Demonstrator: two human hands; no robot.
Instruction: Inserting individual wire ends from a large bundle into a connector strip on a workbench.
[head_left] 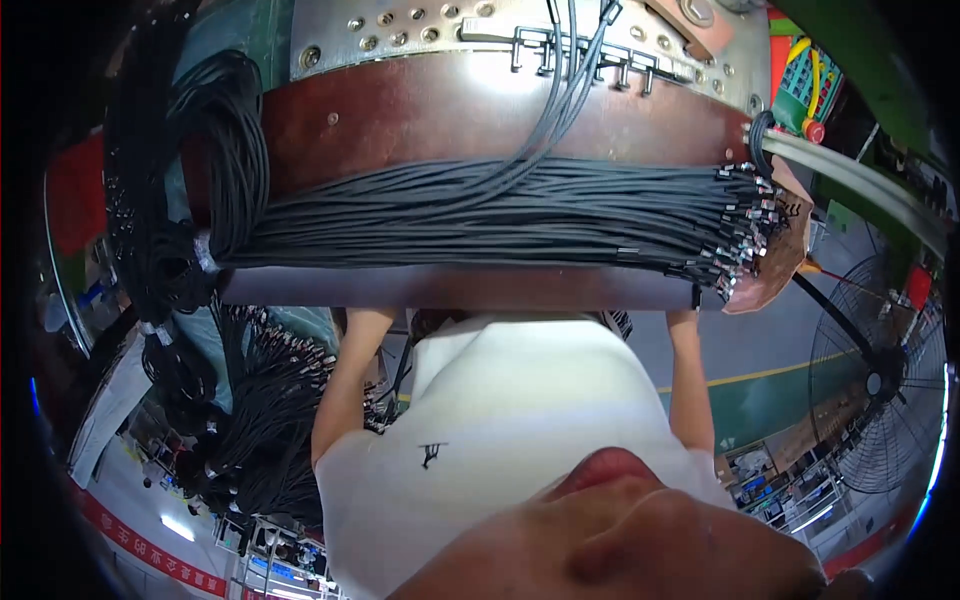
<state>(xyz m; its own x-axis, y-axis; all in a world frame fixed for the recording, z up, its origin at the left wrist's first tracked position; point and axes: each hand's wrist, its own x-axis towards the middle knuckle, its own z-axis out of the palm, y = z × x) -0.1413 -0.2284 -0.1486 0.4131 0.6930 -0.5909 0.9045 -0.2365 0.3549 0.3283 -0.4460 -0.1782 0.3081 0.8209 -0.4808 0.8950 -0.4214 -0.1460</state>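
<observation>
A thick bundle of black cables (450, 215) lies across a dark brown board (440, 288). White and metallic connector ends (745, 235) gather at its right side, beside a brown paper-like sheet (785, 255). My left forearm (345, 385) and my right forearm (688, 370) reach up to the board's near edge. Past the wrists both hands are hidden beneath that edge, so their fingers and anything in them do not show. A few cables rise from the bundle to a row of black hooks (585, 65) on the metal plate at the far side.
Coiled black cables (225, 150) hang at the left, and more bundles with connector ends (280, 390) hang lower left. The perforated metal plate (400, 30) stands beyond the board. At the right are a pale rail (850, 170), a red button (813, 131) and a large fan (875, 383).
</observation>
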